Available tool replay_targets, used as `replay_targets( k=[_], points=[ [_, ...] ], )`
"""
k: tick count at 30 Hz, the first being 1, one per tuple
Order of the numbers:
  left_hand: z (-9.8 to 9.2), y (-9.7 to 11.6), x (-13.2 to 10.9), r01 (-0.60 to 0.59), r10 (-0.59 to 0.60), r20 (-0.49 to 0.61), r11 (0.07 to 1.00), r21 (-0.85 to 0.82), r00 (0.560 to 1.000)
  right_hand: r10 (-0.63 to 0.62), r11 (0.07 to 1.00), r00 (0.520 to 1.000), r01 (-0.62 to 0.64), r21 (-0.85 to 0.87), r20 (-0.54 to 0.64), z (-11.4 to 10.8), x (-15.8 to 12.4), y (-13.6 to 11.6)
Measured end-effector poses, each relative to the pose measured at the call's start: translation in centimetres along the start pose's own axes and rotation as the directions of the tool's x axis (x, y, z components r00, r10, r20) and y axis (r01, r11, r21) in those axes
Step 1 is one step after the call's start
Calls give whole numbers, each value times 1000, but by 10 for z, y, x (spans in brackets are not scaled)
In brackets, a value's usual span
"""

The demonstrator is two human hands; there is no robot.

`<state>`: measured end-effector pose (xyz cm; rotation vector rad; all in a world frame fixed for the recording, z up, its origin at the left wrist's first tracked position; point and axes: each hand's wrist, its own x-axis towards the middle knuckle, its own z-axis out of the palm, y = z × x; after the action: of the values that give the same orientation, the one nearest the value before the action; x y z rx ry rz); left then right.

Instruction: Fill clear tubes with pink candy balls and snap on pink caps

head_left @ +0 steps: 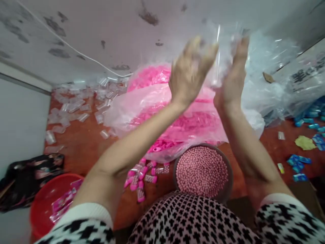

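Note:
Both hands are raised side by side over the far part of the table and smeared by motion. My left hand (186, 73) has its fingers bent forward, and what is in them, if anything, is blurred. My right hand (232, 76) points upward, close against clear, shiny plastic (218, 57) that shows between the two hands. I cannot make out whether either hand grips it. Below them lies a large translucent bag (122, 105) full of bright pink plastic pieces (198, 120). Nearer my body stands a round bowl of small pink beads (201, 169).
Small bead-filled tubes with pink ends (141, 176) lie left of the bowl. Clear plastic tubes (68, 108) are scattered at far left. A red basin (42, 206) holds pink packets. Clear plastic sheeting (269, 81) and blue pieces (299, 162) are at right. A wall stands behind.

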<state>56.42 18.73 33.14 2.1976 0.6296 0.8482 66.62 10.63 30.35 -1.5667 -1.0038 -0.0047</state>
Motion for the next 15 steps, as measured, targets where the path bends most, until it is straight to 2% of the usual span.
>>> replay_targets(
  k=[2,3,4,6,8,11,13,15],
  points=[
    [-1,8,-70,45,-47,-15,995,-90,999,151,989,985,-151,4,-78,-8,-79,-24],
    [1,11,-106,25,-26,-10,996,-89,1000,245,969,961,-245,12,-126,-13,-118,-34],
    [3,14,-140,1,-1,-5,996,-85,1000,342,939,924,-344,23,-170,-19,-156,-42],
    [11,16,-203,26,-18,76,994,-107,997,472,875,854,-484,2,-221,-31,-225,-54],
    [22,15,-255,73,-52,153,989,-130,987,555,816,801,-576,-38,-226,-44,-277,-57],
    [46,7,-306,181,-140,290,976,-121,947,627,742,752,-656,-139,-205,-62,-324,-48],
    [63,-3,-320,229,-168,406,968,-107,898,656,701,741,-669,-247,-146,-72,-337,-33],
    [77,-13,-324,223,-128,505,966,-131,854,658,694,752,-627,-354,-40,-84,-341,-16]
  ],
)
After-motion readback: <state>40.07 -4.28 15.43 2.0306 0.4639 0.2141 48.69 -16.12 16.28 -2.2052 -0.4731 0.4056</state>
